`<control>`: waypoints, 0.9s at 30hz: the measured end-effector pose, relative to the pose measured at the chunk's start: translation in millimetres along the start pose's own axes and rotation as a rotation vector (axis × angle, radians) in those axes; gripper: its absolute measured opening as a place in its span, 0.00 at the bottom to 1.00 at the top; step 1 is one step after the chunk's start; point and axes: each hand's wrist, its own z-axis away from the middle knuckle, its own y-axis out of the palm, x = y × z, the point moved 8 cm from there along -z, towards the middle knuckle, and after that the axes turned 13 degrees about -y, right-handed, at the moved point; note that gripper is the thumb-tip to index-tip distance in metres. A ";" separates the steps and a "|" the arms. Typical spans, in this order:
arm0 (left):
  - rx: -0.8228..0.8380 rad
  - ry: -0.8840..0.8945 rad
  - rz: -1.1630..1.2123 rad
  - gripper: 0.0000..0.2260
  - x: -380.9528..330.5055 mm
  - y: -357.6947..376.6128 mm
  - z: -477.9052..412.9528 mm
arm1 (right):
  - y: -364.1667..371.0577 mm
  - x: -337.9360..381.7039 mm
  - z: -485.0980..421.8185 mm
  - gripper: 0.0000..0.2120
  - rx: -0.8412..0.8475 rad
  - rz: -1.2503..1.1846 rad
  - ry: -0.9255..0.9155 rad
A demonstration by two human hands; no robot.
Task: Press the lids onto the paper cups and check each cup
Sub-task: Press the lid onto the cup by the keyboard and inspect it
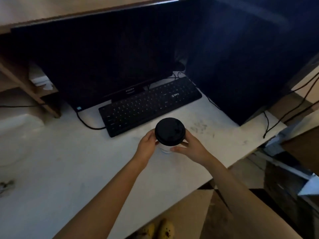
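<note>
A white paper cup (165, 148) stands upright on the white desk (72, 169), just in front of the keyboard. A black plastic lid (170, 131) sits on top of it and hides most of the cup from above. My left hand (147, 147) grips the cup's left side just under the lid's rim. My right hand (190, 147) wraps the right side, with the thumb lying across the cup's front below the lid. Both forearms reach in from the bottom of the view.
A black keyboard (149, 105) lies behind the cup, with a dark monitor (103, 66) behind it and a large dark panel (241, 66) at right. Cables (266, 125) trail off the desk's right edge. A wooden shelf (22, 80) stands at left.
</note>
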 end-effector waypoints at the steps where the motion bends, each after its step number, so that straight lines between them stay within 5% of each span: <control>1: 0.012 -0.007 0.004 0.15 1.1 -0.9 2.5 | 2.0 1.5 3.0 0.35 -0.006 -0.003 -0.002; 6: -0.031 -0.021 0.134 0.21 -4.2 -10.6 10.0 | 7.3 -3.1 11.1 0.28 0.033 -0.055 -0.001; 10: -0.174 0.045 0.100 0.19 -20.8 -1.6 15.4 | -26.3 12.4 1.0 0.13 -0.452 -0.404 0.084; 16: -0.286 0.182 -0.020 0.13 -23.5 10.3 15.7 | 1.0 47.6 -29.2 0.12 -0.274 0.047 0.012; 27: -0.231 0.222 -0.125 0.14 -33.7 11.5 14.3 | -0.2 43.3 -26.0 0.14 -0.336 -0.006 0.059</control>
